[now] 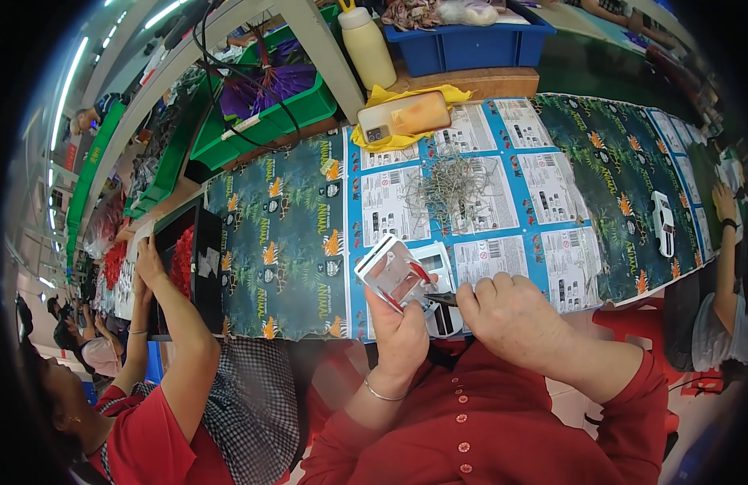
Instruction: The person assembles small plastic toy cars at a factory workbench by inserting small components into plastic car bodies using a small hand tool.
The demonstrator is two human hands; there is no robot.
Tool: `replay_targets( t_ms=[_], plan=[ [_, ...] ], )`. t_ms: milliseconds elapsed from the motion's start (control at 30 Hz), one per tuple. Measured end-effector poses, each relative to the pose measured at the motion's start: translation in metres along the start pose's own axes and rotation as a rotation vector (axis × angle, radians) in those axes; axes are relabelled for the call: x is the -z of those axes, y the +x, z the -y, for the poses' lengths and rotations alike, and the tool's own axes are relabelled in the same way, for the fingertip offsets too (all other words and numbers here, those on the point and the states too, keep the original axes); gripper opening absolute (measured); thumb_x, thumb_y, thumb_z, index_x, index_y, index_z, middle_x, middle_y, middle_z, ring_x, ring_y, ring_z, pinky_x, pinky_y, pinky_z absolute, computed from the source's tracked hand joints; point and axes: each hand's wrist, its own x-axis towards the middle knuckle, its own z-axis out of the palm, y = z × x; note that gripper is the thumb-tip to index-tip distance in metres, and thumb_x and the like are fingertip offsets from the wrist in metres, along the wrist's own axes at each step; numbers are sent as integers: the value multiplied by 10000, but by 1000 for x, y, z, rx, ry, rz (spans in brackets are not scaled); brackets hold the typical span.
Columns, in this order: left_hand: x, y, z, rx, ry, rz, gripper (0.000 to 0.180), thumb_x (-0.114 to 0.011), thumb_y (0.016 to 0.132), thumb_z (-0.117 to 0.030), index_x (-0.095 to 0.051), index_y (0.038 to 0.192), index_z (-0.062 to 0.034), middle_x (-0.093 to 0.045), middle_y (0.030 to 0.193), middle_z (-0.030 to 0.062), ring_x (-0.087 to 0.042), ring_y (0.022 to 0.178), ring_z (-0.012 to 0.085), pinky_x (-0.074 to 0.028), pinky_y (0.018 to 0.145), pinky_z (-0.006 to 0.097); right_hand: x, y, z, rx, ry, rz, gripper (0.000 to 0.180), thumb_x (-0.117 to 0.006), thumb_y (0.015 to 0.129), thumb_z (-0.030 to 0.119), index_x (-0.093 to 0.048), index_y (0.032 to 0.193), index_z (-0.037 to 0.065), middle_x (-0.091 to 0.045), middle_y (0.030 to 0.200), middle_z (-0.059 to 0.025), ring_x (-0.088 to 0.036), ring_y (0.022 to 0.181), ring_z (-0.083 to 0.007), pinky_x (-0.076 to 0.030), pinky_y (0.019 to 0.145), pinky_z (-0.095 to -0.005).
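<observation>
In front of my body, my left hand (400, 335) is closed round a white plastic toy car body (390, 271), tilted with its hollow inside facing up. A narrow red part (420, 273) lies across that opening. My right hand (507, 315) grips a dark, narrow-tipped tool that looks like pliers (441, 298), its tip close to the body's right edge. The palm and fingers hide the tool's handles. Just behind and beneath, a second white toy car body (440, 263) rests at the table's near edge, partly covered by my hands.
A heap of thin metal wire pieces (450, 190) lies on the printed sheets. Beyond it are a phone (406, 117) on yellow cloth, a cream bottle (367, 48) and a blue bin (471, 44). Another white toy car (664, 224) sits right. Co-workers (172, 388) work on both sides.
</observation>
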Motion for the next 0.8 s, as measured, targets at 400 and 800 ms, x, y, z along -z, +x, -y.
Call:
replay_targets(
  t_ms=[400, 800],
  plan=[
    [-4, 1, -2, -31, 54, 23, 716, -318, 728, 178, -207, 1393, -59, -443, 1227, 176, -544, 1087, 253, -436, 957, 388, 15, 20, -20, 113, 71, 79, 79, -615, 693, 125, -581, 716, 57, -616, 650, -88, -627, 613, -211, -501, 530, -312],
    [-8, 0, -3, -62, 66, 49, 731, -320, 723, 185, -196, 1399, -63, -439, 1250, 168, -524, 1116, 249, -428, 965, 383, 17, 26, -27, 116, 155, 193, 107, -610, 696, 97, -590, 780, 34, -609, 683, -103, -637, 651, -252, -505, 545, -356]
  ],
)
